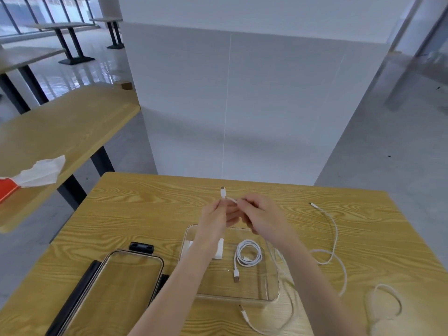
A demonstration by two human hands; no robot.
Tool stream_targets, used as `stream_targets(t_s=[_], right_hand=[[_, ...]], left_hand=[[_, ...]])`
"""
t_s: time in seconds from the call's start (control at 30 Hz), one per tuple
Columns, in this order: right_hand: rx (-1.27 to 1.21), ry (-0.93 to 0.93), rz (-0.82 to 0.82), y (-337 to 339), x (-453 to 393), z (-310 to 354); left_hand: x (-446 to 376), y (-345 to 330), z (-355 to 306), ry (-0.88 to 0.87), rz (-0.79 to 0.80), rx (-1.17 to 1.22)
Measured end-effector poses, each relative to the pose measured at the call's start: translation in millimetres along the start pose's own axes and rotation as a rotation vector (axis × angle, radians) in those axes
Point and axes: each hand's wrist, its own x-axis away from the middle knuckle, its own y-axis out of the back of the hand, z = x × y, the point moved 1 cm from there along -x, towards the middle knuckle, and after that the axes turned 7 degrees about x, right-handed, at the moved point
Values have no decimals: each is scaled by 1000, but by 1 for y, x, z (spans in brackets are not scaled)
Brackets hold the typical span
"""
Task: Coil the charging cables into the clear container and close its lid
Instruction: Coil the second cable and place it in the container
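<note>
Both hands, left (214, 218) and right (260, 218), are pinching a light, limp cable (228, 197) near its plug, fingers closed, above the container (272, 291).

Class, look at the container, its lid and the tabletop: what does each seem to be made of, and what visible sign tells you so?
Container: clear glossy plastic, probably; the wood grain shows through its walls.
Lid: a clear panel, likely plastic, with black clips, seemingly plastic, at its edges.
Tabletop: wood-look surface, perhaps laminate; the bold, even grain pattern with a light sheen leaves it open.
</note>
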Motion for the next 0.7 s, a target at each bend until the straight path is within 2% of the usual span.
stream_targets(t_s=[0.13,0.27,0.4,0.5,0.63,0.7], right_hand=[[-46,42,142,-6,8,-7],[-144,-31,296,-10,9,-25],[-121,-79,468,-13,14,-49],[-7,-176,434,-16,10,-61],[247,-252,368,-10,-7,-66],[284,-273,292,-1,-18,-59]], left_hand=[[-2,2,-5,114,48,145],[-2,2,-9,216,99,417],[-4,6,-19,190,135,594],[0,7,-25,150,153,488],[7,8,-25,90,198,144],[10,7,-22,110,205,-18]])
